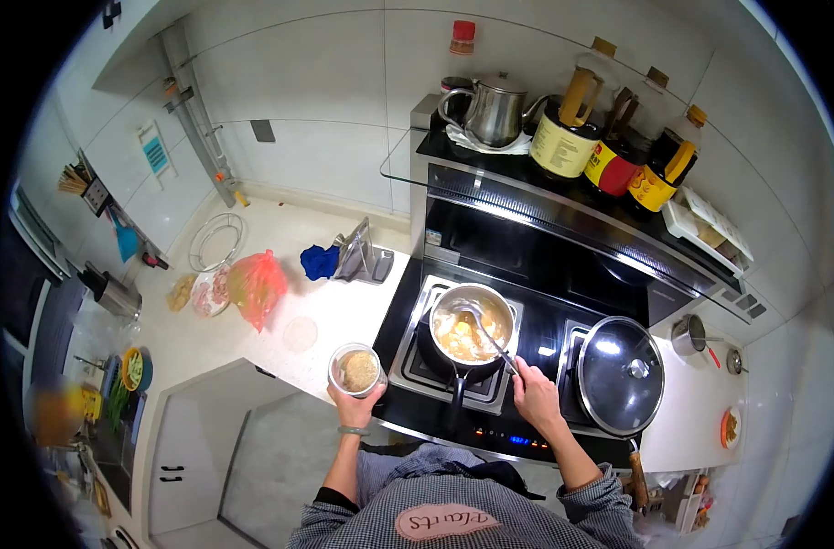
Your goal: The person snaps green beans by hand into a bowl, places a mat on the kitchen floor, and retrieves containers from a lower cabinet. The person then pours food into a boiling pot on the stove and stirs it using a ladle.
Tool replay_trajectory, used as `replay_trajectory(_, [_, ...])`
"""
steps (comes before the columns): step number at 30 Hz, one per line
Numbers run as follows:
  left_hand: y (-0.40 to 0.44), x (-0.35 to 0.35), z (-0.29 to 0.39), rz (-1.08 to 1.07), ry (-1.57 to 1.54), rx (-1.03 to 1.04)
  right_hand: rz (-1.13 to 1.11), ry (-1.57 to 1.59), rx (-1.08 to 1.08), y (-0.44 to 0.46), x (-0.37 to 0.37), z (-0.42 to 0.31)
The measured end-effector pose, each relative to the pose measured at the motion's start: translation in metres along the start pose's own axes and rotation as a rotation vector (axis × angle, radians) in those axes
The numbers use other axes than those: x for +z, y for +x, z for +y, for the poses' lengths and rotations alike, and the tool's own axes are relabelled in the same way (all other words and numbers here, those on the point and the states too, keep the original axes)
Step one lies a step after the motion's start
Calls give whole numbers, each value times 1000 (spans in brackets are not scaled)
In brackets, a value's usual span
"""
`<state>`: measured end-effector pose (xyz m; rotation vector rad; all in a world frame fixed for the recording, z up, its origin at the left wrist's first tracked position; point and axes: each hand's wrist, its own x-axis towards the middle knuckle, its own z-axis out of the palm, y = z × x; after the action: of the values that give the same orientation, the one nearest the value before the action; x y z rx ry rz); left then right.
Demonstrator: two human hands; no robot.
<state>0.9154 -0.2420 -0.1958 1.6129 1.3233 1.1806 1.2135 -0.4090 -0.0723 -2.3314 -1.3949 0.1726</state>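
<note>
My left hand (357, 404) is closed around a clear jar (333, 373) with pale brown, grainy contents, held at the front left edge of the stove. My right hand (536, 395) grips the handle of a metal ladle (497, 346). The ladle's head dips into a saucepan (507, 305) on the left burner, where a cloudy, yellowish liquid with pale pieces sits; what the head carries is hard to make out. The saucepan's black handle (457, 393) points toward me, between my two hands.
On the right burner stands a wok covered by a glass lid (621, 375). A steel kettle (496, 112) and several sauce bottles (565, 137) line the shelf behind. A red plastic bag (258, 285), a blue cloth (320, 263) and a wire rack (217, 240) lie on the left counter.
</note>
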Motion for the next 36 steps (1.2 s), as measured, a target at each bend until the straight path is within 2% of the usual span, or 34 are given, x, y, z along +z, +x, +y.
replay_trajectory(6, [-1,3,-2,7,-14,19,-68,48,129,-3,-29,2])
replay_trajectory(8, [0,3,-2,8,-22,21,-153,173,175,-2,-41,1])
replay_trajectory(10, [0,4,1,17,-44,30,-146,249,166,-2,-36,12])
replay_trajectory(12, [0,5,2,25,-65,40,-298,387,180,0,-32,22])
replay_trajectory(13, [0,5,1,24,-67,29,-295,388,183,0,-28,26])
replay_trajectory(15, [0,4,3,25,-68,20,-487,811,409,1,-25,27])
replay_trajectory(16, [0,4,4,23,-62,21,-486,812,409,0,-25,27])
replay_trajectory(18, [0,3,4,21,-55,23,-502,1147,662,-2,-31,18])
replay_trajectory(21, [0,3,4,20,-55,26,-498,1324,681,-7,-26,26])
replay_trajectory(28, [0,4,7,20,-78,27,-400,1405,664,-21,-23,30])
replay_trajectory(36, [5,1,23,-13,-7,70,-160,1245,507,-36,-24,31])
